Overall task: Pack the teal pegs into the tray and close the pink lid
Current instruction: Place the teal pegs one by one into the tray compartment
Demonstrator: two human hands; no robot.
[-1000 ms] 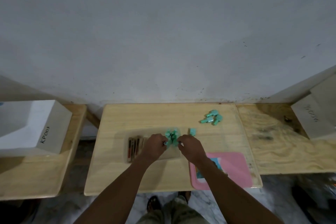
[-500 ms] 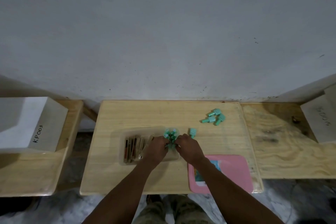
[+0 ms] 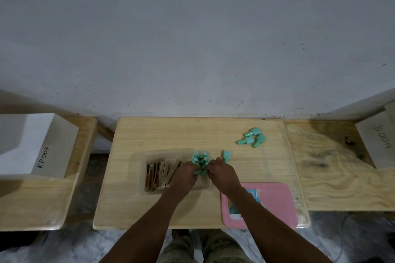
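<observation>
From the head view, the left hand (image 3: 185, 174) and right hand (image 3: 222, 174) pinch a bundle of teal pegs (image 3: 199, 161), perhaps six, over the clear tray's (image 3: 142, 177) right end mid-worktop (image 3: 213, 132). Four pegs (image 3: 253, 139) lie near the far right corner and one (image 3: 226, 154) beside the right hand. One pink lid (image 3: 275, 203) lies at the near right corner.

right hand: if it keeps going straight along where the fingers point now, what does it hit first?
The right hand points up-left, fingertips already at the cluster of upright teal plastic pegs in the clear tray. It would meet that cluster first, then likely the left hand just beyond; depth is unclear.
</observation>
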